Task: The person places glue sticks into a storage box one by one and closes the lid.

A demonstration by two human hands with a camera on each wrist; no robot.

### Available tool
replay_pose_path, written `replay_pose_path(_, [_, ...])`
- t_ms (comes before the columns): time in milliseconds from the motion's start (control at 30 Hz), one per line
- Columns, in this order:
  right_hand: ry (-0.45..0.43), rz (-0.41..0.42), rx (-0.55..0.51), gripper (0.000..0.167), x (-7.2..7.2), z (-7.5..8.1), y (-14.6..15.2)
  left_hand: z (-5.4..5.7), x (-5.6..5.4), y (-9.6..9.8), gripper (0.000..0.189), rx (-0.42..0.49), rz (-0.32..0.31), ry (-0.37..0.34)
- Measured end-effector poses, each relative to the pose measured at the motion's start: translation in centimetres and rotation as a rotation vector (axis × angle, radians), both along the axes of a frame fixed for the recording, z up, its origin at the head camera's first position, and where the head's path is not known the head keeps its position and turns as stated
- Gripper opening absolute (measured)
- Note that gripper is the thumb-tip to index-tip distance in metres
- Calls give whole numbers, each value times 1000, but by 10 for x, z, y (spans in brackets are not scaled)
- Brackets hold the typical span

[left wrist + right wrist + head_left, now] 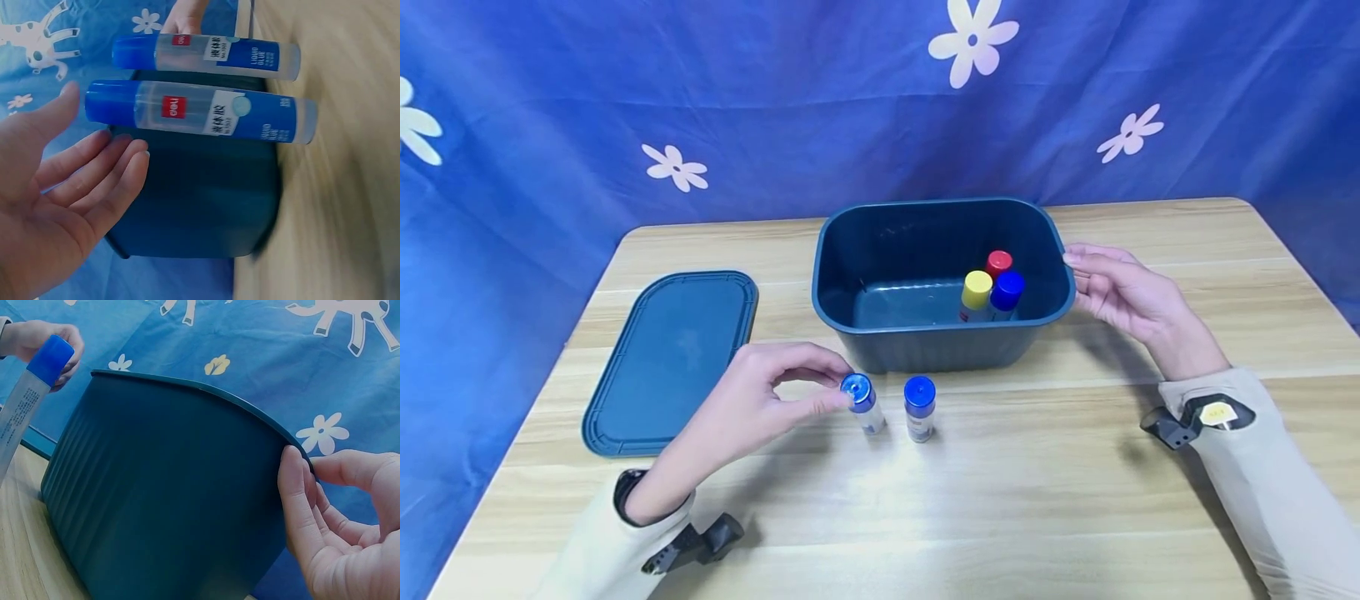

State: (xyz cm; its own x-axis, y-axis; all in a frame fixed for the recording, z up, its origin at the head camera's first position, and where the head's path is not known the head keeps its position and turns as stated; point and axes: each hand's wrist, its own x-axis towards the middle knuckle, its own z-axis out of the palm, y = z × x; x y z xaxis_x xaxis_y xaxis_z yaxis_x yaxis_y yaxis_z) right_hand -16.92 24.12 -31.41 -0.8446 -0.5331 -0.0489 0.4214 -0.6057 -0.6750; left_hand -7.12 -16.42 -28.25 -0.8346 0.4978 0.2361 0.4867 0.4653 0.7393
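Observation:
Two liquid glue bottles with blue caps stand upright on the table in front of a dark teal storage box (940, 350). My left hand (790, 392) is at the cap of the left glue bottle (206, 112), its thumb beside the cap and its fingers extended and spread apart from the thumb. Just to the right stands the second glue bottle (920, 410). At the box's right end, my right hand (344, 519) pinches the rim between thumb and fingers. Inside the box, at its right side, are bottles with a yellow cap (977, 288), a blue cap (1007, 290) and a red cap (998, 263).
A flat teal lid (677, 358) lies on the left of the wood-grain table (1000, 500). Behind the table hangs a blue curtain (820, 108) with white flowers. Each sleeve carries a black wrist camera.

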Motion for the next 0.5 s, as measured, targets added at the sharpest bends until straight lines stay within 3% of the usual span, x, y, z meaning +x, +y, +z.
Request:
replay_pose_path(200, [4,3,9,24,0,0,0,-9,2,1,37,0,-30,-20])
replay_pose_path(500, [13,13,-6,25,-2,0,-1,-20,3,5,35,37,-25,-26])
